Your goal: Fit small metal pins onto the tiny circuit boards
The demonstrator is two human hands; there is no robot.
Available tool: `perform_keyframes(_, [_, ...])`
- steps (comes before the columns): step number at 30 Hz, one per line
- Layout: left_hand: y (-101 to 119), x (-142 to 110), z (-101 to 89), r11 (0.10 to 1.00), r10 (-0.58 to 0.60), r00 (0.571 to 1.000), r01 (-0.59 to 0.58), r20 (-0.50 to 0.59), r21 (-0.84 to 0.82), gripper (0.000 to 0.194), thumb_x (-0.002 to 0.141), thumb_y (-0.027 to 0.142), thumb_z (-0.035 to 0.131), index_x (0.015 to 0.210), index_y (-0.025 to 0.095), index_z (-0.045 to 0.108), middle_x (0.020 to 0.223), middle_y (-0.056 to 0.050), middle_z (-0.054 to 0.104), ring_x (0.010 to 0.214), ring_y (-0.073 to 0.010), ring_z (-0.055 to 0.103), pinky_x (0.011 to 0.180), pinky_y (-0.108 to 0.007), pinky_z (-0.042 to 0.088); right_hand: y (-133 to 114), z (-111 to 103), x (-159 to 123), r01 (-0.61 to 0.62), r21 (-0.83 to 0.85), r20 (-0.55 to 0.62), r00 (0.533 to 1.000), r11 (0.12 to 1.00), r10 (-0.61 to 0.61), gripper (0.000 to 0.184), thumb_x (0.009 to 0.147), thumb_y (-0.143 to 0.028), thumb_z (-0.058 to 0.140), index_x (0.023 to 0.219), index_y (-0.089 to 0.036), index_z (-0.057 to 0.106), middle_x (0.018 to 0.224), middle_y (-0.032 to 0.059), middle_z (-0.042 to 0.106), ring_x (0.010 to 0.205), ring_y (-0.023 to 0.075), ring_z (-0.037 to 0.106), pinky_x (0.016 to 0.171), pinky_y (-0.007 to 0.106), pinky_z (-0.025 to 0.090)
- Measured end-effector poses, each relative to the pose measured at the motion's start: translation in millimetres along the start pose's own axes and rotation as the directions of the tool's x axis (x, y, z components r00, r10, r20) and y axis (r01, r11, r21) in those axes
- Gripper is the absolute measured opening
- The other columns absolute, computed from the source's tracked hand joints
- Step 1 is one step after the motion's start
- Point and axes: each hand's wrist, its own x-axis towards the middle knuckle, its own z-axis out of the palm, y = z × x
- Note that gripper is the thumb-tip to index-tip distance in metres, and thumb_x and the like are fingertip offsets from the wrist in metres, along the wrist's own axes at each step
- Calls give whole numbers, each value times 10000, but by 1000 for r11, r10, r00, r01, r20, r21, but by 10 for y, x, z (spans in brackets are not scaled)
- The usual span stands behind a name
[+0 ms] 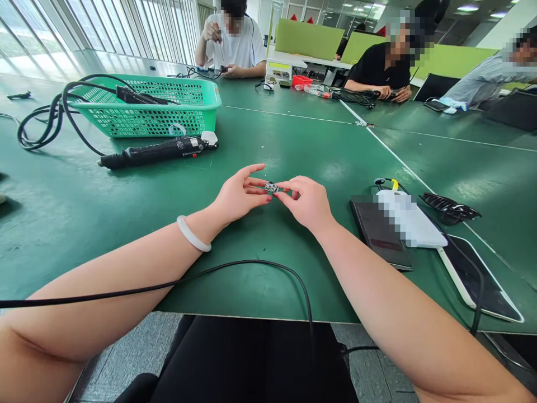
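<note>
Both my hands meet over the middle of the green table (293, 140). Between them is a small dark circuit board (271, 188), held just above the surface. My left hand (239, 196), with a white bangle on the wrist, pinches the board's left end with thumb and fingers while the index finger points out. My right hand (308, 201) is curled and pinches the board's right end. A black electric screwdriver (157, 151) lies on the table to the far left of my hands, untouched.
A green plastic basket (146, 106) with black cables stands behind the screwdriver. To my right lie a dark phone (380, 232), a white pad, a tablet (482, 280) and a black part (448, 207). A black cable (251, 263) crosses the near edge. Three people work at the far side.
</note>
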Motion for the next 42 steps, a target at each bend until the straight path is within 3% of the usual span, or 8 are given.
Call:
perform_keyframes(5, [65, -48, 113, 914, -145, 989, 121, -33, -388, 302, 891, 256, 478, 1162, 139, 539, 1112, -111, 642, 934, -129, 640, 894, -302, 497, -265, 89, -33, -45, 50, -79, 996, 998, 49, 139, 802, -306, 612, 846, -222, 714, 750, 15, 632, 609, 129, 507, 576, 282, 399])
perform_keyframes(10, [37, -60, 163, 872, -271, 962, 232, -29, -432, 192, 840, 89, 468, 973, 129, 600, 880, -78, 670, 797, -119, 651, 808, -282, 525, -370, 222, -55, -41, -81, -34, 999, 996, 38, 111, 804, -290, 605, 800, -215, 687, 800, 25, 628, 706, 151, 566, 590, 281, 396])
perform_keyframes(14, [106, 13, 9, 910, -349, 934, 319, -76, -264, 155, 787, 32, 499, 842, 137, 599, 796, -68, 664, 735, -124, 657, 802, -291, 526, -311, 190, -55, -6, -55, 14, 1000, 998, 7, 141, 824, -324, 598, 863, -227, 693, 846, 21, 634, 704, 139, 564, 606, 280, 408])
perform_keyframes(18, [181, 14, -494, 919, -264, 953, 296, -151, 261, 93, 758, 94, 543, 767, 165, 602, 704, -64, 653, 634, -173, 650, 732, -344, 518, -180, 61, -47, -54, 9, -4, 999, 999, 54, 152, 811, -316, 617, 896, -216, 693, 863, 20, 633, 621, 111, 519, 604, 280, 411])
perform_keyframes(22, [129, -209, -1115, 478, 65, 990, 76, -121, 875, 241, 707, 133, 530, 886, 231, 658, 835, -66, 683, 828, -267, 644, 821, -371, 465, -63, -23, -30, -112, 36, -6, 994, 993, 112, 145, 813, -292, 597, 888, -214, 694, 838, 17, 628, 593, 104, 487, 614, 282, 414])
perform_keyframes(27, [146, -516, -1408, 100, -3, 998, -60, 60, 993, 440, 836, 202, 317, 1178, 206, 594, 1183, -110, 604, 953, -283, 607, 843, -384, 434, -56, -19, -23, -135, 50, 30, 991, 990, 133, 164, 822, -273, 569, 912, -216, 693, 851, 6, 633, 563, 90, 460, 613, 274, 417])
perform_keyframes(34, [309, -530, -1301, 162, -70, 998, 12, 0, 987, 328, 831, 276, 457, 1105, 147, 582, 979, -65, 702, 948, -231, 610, 830, -296, 409, -29, -5, -37, -137, 53, 23, 991, 989, 136, 176, 821, -245, 552, 924, -216, 690, 872, 6, 635, 544, 82, 460, 636, 276, 431])
perform_keyframes(42, [168, -554, -1423, 192, 83, 997, -24, 8, 981, 197, 802, 300, 552, 903, 241, 711, 966, 11, 675, 821, -150, 578, 807, -222, 391, -20, -8, -21, -136, 68, 22, 991, 988, 135, 181, 824, -240, 541, 912, -209, 696, 857, 8, 631, 541, 80, 462, 635, 274, 434])
